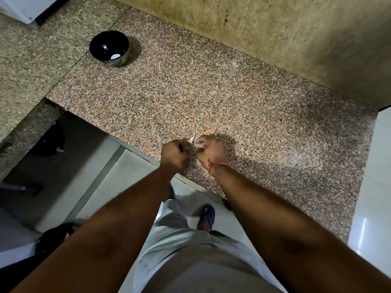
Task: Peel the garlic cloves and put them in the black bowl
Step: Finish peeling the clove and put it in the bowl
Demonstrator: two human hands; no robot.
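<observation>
A small pale garlic clove (193, 140) with a thin papery skin is pinched between the two hands — the left hand (174, 154) curled on one side, the right hand (211, 150) curled on the other — above the near edge of the speckled pink granite counter (232, 92). The round glossy black bowl (109, 48) is set well beyond the clove, to the left, with one pale piece seen inside.

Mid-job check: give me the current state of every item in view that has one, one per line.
Round black bowl: upright on the speckled granite counter, one pale peeled piece inside.
Garlic clove with pale skin: held between both hands, a skin flap sticking up.
Left hand: fingers curled, gripping the clove.
Right hand: fingers curled, pinching the clove.
</observation>
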